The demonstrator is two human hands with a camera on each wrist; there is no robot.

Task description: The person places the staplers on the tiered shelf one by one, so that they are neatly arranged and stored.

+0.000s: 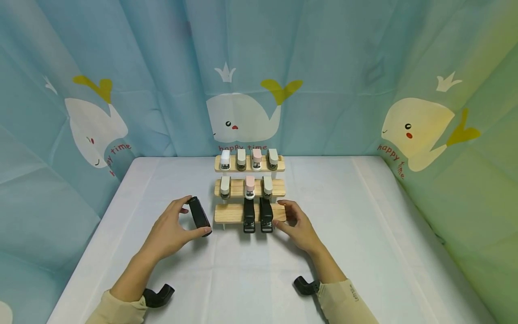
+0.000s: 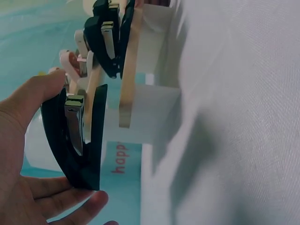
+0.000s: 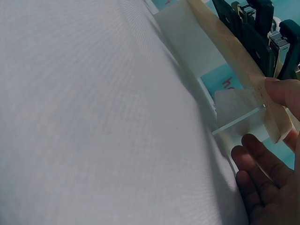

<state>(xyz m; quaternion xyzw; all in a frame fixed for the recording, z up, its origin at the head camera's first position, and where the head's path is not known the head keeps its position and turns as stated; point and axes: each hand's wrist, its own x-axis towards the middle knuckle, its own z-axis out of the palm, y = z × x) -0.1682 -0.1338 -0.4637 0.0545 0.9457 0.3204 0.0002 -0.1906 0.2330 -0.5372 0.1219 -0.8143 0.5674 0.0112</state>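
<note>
My left hand point(image 1: 170, 230) pinches a black stapler point(image 1: 199, 216) lengthwise between thumb and fingers, off the left end of a three-tier wooden display stand point(image 1: 230, 213). In the left wrist view the held stapler point(image 2: 93, 171) shows its metal mechanism, with its base facing the stand. At the stand's right end, my right hand point(image 1: 298, 227) grips the bottom tier. Its thumb lies at the front edge of the board point(image 3: 243, 70) in the right wrist view. Two black staplers point(image 1: 249, 216) stand side by side on the bottom tier, between the hands.
The middle tier bears a pink mini stapler point(image 1: 250, 184) between two pale ones. Several more, including a white one point(image 1: 225, 159), line the top tier. A white cloth point(image 1: 344, 202) covers the table, and a blue whale-print curtain point(image 1: 170, 112) hangs behind it.
</note>
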